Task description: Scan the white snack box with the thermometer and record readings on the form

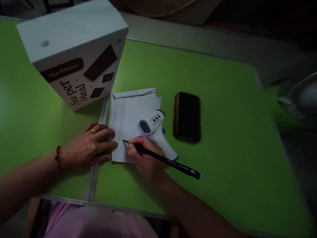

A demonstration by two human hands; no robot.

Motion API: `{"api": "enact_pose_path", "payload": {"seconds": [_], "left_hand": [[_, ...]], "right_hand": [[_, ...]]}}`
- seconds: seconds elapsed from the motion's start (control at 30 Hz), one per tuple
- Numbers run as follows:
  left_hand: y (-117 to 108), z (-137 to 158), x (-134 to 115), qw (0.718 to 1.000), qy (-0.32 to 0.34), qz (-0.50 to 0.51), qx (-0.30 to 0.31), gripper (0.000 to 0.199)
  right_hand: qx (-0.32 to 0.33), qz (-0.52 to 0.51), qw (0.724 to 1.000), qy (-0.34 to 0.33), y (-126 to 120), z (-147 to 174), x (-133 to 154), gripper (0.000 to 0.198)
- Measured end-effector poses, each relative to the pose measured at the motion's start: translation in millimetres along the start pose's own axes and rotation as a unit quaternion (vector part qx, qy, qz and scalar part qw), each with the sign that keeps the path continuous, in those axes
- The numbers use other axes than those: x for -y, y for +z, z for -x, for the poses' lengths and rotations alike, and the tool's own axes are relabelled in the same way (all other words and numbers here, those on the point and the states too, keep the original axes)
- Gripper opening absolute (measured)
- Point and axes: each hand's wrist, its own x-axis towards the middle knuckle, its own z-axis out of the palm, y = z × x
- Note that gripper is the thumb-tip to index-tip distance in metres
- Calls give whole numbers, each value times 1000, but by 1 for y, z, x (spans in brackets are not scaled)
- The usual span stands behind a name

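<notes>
Green table (223, 109), dimly lit, metal seam down the near left. White NutriMotion box (74, 53) standing at eleven o'clock. Left hand (89, 147) flat, fingers together, pinning the paper sheet (128, 112) at its nine o'clock edge. Right hand (146, 158) clamped on the black pen (170, 162), tip touching paper. Infrared thermometer (156, 127) lying on the sheet's right side. Dark phone (187, 117) at three o'clock.

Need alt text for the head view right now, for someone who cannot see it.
The right hand holds a black pen with its tip on a sheet of paper on a green table, while the left hand presses the paper's left edge. A white infrared thermometer lies on the paper, a dark phone lies beside it, and a white box stands behind.
</notes>
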Motion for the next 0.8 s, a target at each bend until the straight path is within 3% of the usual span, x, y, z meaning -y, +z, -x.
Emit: {"api": "enact_pose_path", "payload": {"seconds": [0.8], "left_hand": [[-1, 0, -1, 1000, -2, 12, 1, 30]], "right_hand": [[3, 11, 1000, 7, 1, 1, -1, 9]]}}
